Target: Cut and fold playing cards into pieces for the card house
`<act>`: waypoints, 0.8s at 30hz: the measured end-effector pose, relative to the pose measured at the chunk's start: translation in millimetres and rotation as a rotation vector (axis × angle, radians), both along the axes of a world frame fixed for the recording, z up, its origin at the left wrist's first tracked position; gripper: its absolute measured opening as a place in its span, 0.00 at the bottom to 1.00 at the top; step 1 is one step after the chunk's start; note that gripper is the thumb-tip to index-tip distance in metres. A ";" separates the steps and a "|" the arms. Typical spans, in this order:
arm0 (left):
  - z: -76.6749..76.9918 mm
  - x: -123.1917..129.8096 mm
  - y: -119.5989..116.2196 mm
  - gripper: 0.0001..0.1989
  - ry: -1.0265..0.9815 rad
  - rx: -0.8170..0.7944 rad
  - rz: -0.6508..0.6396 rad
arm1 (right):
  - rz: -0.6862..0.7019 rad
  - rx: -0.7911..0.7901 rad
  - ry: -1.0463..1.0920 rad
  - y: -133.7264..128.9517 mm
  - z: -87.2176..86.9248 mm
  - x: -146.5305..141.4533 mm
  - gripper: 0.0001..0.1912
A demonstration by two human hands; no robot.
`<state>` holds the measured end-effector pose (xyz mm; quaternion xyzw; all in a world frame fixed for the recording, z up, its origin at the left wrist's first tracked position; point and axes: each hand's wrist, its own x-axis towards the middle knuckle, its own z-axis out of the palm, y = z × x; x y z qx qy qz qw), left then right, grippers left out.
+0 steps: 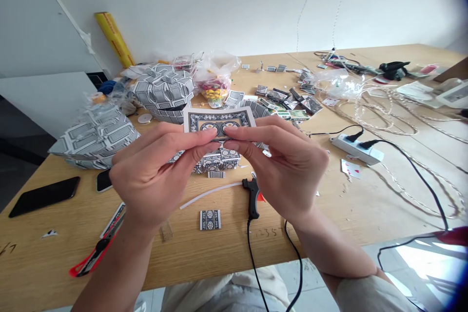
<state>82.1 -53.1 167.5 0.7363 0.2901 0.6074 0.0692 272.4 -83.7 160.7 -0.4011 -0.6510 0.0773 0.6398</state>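
Note:
Between both hands a playing card is held level above the table, its blue-grey patterned back showing. My left hand pinches its lower edge near the middle with thumb and index finger. My right hand grips the same edge just beside it, the thumbs almost touching. Whether the card is bent there is hidden by the fingers. Below lies a small folded card piece. A black glue gun rests near my right wrist, with a white glue stick at its left. Partly behind the hands sits a structure of folded cards.
Two domes of folded cards stand at the left. A red utility knife and a black phone lie in front of them. Loose card boxes spread behind. At right are a power strip and tangled cords.

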 end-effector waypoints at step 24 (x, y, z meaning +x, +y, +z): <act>3.4 5.9 3.8 0.09 -0.195 -0.325 -0.128 | 0.115 -0.187 0.135 4.1 5.1 1.3 0.03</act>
